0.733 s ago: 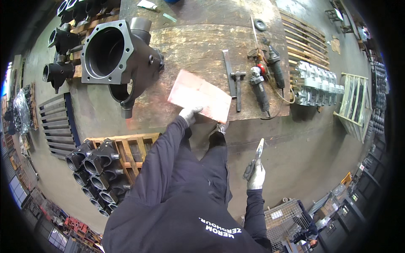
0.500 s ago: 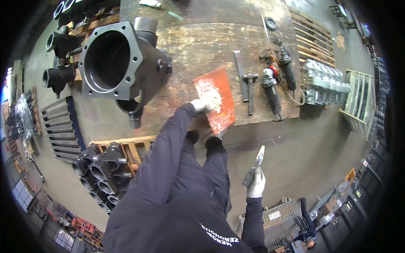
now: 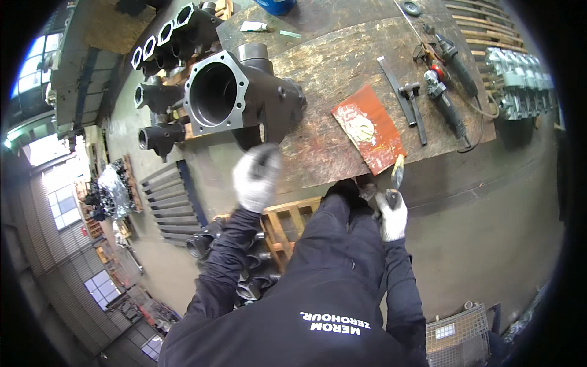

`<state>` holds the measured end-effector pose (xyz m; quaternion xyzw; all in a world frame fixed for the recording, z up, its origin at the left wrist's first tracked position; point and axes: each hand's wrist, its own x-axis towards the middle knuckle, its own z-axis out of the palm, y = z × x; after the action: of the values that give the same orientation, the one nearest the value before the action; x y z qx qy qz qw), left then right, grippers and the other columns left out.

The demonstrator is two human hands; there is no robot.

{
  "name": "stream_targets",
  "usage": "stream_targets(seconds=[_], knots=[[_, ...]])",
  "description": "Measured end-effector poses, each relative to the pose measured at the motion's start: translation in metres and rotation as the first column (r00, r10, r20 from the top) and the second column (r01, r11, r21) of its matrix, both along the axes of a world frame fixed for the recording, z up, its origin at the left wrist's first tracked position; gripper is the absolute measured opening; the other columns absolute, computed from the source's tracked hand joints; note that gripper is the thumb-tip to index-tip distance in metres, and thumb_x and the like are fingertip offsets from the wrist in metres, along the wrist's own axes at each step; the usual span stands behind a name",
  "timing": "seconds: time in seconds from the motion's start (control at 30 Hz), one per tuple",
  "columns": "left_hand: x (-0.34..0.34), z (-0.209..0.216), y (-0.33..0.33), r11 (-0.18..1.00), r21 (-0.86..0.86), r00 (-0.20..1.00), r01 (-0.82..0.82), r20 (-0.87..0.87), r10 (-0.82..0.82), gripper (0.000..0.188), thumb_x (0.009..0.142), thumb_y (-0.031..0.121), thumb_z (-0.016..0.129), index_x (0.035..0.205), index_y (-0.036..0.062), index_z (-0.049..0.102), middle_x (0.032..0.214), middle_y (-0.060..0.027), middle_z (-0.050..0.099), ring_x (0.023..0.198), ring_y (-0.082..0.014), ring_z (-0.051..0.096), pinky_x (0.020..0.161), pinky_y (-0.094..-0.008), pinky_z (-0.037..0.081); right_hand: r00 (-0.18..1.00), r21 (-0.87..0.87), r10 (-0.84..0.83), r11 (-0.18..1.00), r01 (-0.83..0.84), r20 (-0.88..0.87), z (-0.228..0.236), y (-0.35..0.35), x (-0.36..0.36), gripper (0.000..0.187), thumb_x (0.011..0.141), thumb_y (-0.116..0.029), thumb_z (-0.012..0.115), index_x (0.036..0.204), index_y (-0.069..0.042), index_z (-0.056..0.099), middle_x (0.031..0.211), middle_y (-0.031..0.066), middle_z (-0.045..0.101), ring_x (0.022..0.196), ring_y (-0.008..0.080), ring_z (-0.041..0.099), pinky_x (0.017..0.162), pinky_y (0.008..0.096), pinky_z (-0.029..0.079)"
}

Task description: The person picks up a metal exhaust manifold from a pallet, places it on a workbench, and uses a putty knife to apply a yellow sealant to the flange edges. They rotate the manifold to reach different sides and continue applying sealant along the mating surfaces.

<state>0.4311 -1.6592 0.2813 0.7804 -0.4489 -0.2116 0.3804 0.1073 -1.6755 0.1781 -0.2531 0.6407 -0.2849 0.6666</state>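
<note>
In my right hand [image 3: 392, 215], gloved in white, is a putty knife [image 3: 397, 174] with a dark handle and pale paste on its blade. Its tip points at the near corner of an orange-red sheet [image 3: 380, 139] smeared with pale, partly yellowish paste, lying on the worn wooden table [image 3: 324, 79]. My left hand [image 3: 257, 177], also in a white glove, hangs off the table's front edge just below a large dark metal casting [image 3: 269, 101] with a round flanged opening. Motion smears its fingers, so its grip does not show.
Right of the sheet lie a flat metal bar [image 3: 397, 92], a hammer [image 3: 416, 113] and two corded power tools, one an angle grinder [image 3: 446, 101]. A white tube [image 3: 254, 26] and a blue container [image 3: 276, 6] are at the back. Smaller castings [image 3: 160, 95] stand at left; a wooden pallet [image 3: 284, 229] is below.
My left hand has left the orange sheet and moved left, near the large casting. My right hand has brought the putty knife up to the sheet's near corner. The view has shifted left.
</note>
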Motion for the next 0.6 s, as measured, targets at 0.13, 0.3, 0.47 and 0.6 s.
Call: stream_targets(seconds=[0.13, 0.3, 0.47, 0.6], knots=[[0.083, 0.056, -0.037, 0.980, -0.158, 0.991, -0.120, 0.041, 0.128, 0.023, 0.096, 0.013, 0.069, 0.114, -0.0003, 0.068, 0.104, -0.0109, 0.072, 0.094, -0.0154, 0.067, 0.088, -0.0287, 0.052, 0.994, -0.034, 0.069, 0.997, -0.067, 0.083, -0.015, 0.001, 0.031, 0.026, 0.088, -0.012, 0.079, 0.102, -0.002, 0.060, 0.077, -0.0006, 0.059, 0.057, 0.0060, 0.052, 0.050, 0.0243, 0.044], [0.134, 0.059, -0.098, 0.939, 0.174, 0.822, -0.295, -0.455, 0.342, 0.064, 0.100, 0.047, 0.061, 0.129, -0.0087, 0.052, 0.111, -0.0174, 0.069, 0.104, -0.0246, 0.067, 0.098, -0.0357, 0.052, 0.991, -0.022, 0.028, 0.999, -0.026, 0.129, -0.019, -0.014, 0.055, 0.022, 0.090, -0.013, 0.077, 0.102, -0.003, 0.061, 0.078, 0.0001, 0.061, 0.056, 0.0067, 0.054, 0.049, 0.0257, 0.045], [0.160, 0.021, -0.176, 0.934, 0.217, 0.144, -0.283, -0.953, 0.265, 0.050, 0.095, 0.048, 0.067, 0.114, 0.0019, 0.063, 0.103, -0.0117, 0.072, 0.095, -0.0240, 0.066, 0.095, -0.0394, 0.051, 0.998, -0.023, -0.059, 0.998, 0.060, 0.027, -0.026, -0.044, 0.072, 0.017, 0.093, -0.014, 0.075, 0.097, -0.006, 0.061, 0.070, -0.0013, 0.056, 0.051, 0.0080, 0.053, 0.047, 0.0257, 0.044], [0.191, -0.037, -0.232, 0.792, 0.238, 0.151, -0.562, -0.912, 0.381, 0.024, 0.097, 0.032, 0.064, 0.095, 0.0083, 0.066, 0.085, -0.0075, 0.070, 0.069, -0.0250, 0.065, 0.069, -0.0420, 0.055, 0.977, 0.001, -0.195, 0.981, 0.196, 0.083, -0.031, -0.056, 0.083, 0.013, 0.096, -0.014, 0.071, 0.098, -0.007, 0.060, 0.069, -0.0015, 0.056, 0.051, 0.0088, 0.052, 0.047, 0.0252, 0.044]])
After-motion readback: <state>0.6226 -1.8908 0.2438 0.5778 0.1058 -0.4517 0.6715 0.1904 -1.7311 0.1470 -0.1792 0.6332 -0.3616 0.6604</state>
